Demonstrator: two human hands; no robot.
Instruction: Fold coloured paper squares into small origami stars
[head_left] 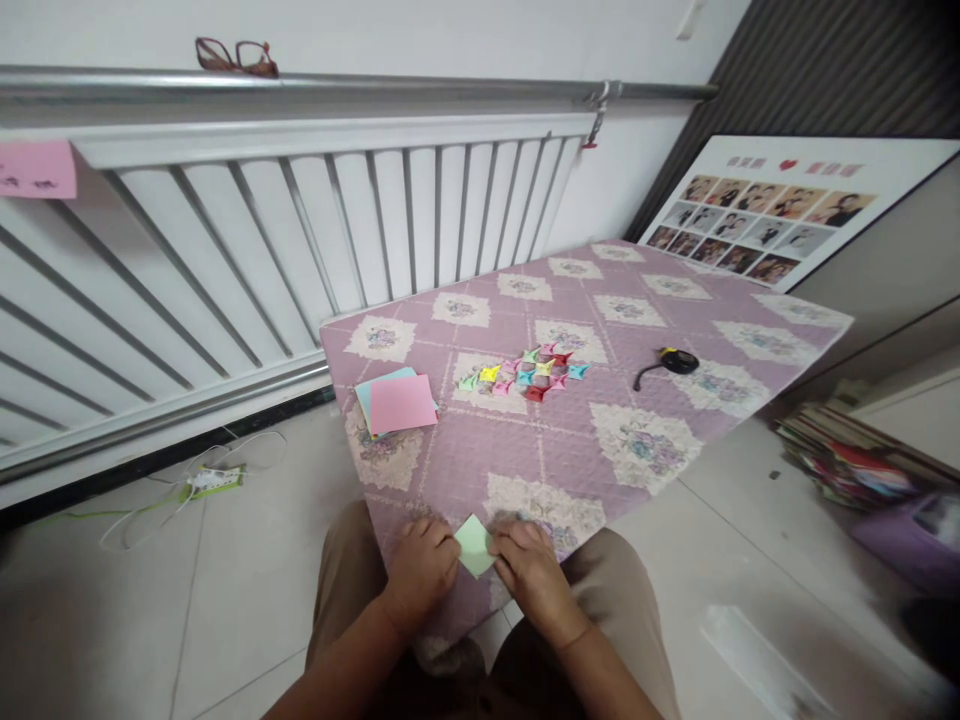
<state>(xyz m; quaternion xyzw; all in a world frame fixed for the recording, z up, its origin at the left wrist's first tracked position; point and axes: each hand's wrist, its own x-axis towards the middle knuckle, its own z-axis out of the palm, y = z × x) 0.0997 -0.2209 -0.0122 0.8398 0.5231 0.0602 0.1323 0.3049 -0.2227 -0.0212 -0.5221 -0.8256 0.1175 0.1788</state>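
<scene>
A small light green square of paper (pixel 475 546) lies at the table's near edge, turned so one corner points away from me. My left hand (pixel 424 560) pinches its left corner, fingers curled. On the opposite corner my right hand (pixel 529 565) closes in the same way. Both hands rest on the flowered purple tablecloth (pixel 480 470). Ahead of them sits a cluster of several small folded paper pieces (pixel 527 373) in green, yellow, pink, red and blue. To the left is a stack of coloured paper sheets (pixel 403 403), a pink one on top.
A black tape measure (pixel 679 361) with a strap lies to the right on the table. A white radiator (pixel 420 220) runs along the table's far side, with glasses (pixel 236 57) on its pipe. A photo board (pixel 772 215) leans at the back right. A power strip (pixel 214 482) is on the floor.
</scene>
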